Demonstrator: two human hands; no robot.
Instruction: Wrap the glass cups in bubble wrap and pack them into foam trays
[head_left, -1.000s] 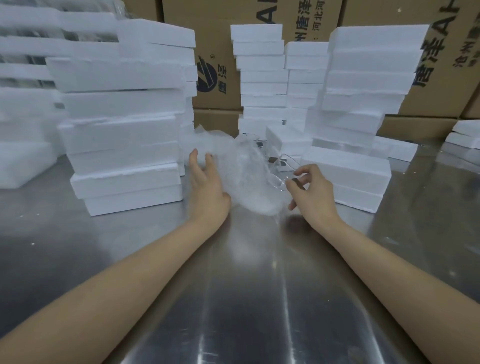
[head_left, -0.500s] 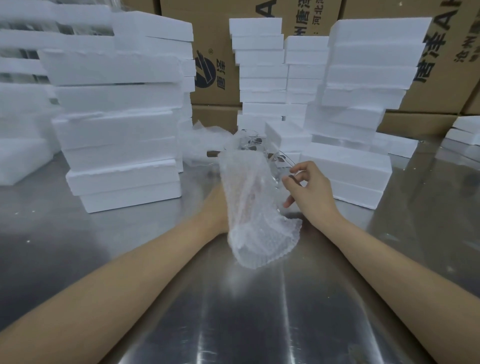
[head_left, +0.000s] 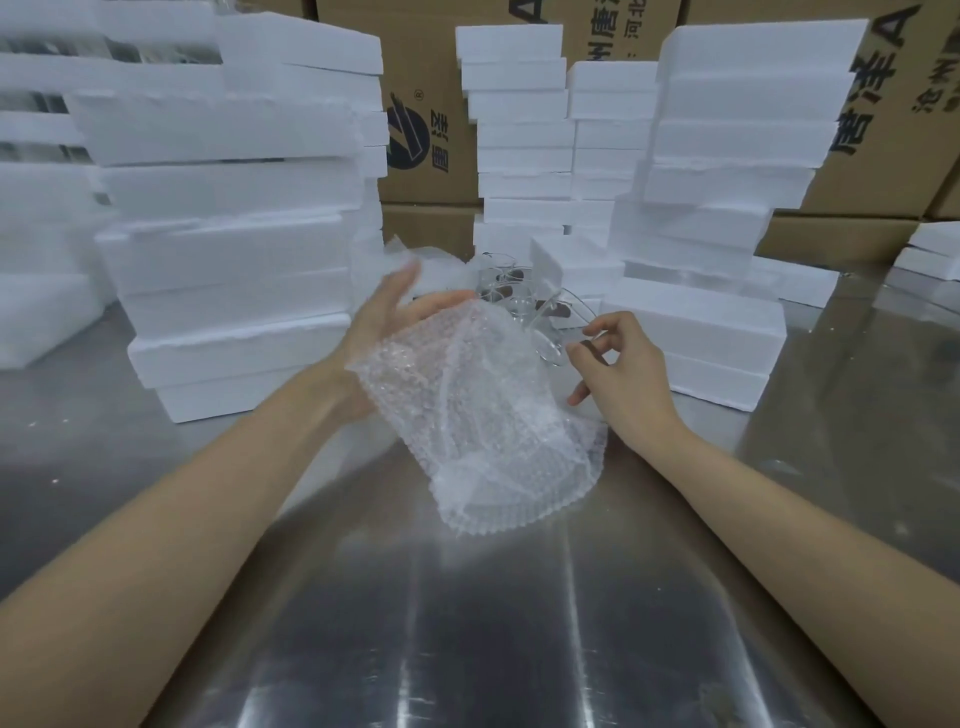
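- Bubble wrap (head_left: 483, 415) hangs as a crumpled sheet or pouch above the steel table (head_left: 467, 623), its lower edge dangling just over the metal. It looks nearly weightless and limp, so it will fold wherever it is not supported; best taken by an edge or by the open mouth.
- Left hand (head_left: 395, 322) sits behind the upper part of the wrap with fingers spread fairly wide and blurred; it seems to hold the sheet up against the palm, though I cannot tell how firmly.
- Right hand (head_left: 618, 369) is just beside the wrap's right edge, fingers curled narrow, thumb and forefinger pinching what looks like the thin handle or rim of a glass cup (head_left: 550, 332).
- That cup is clear, hard and slippery by the look of it, and easily chipped; a grasp round the body would be safer than by the handle alone.
- More glass cups (head_left: 506, 291) stand just behind, between the hands.
- Foam trays (head_left: 234, 249) are stacked left and right, light and crumbly at the edges, with cardboard boxes (head_left: 431, 130) farthest back.
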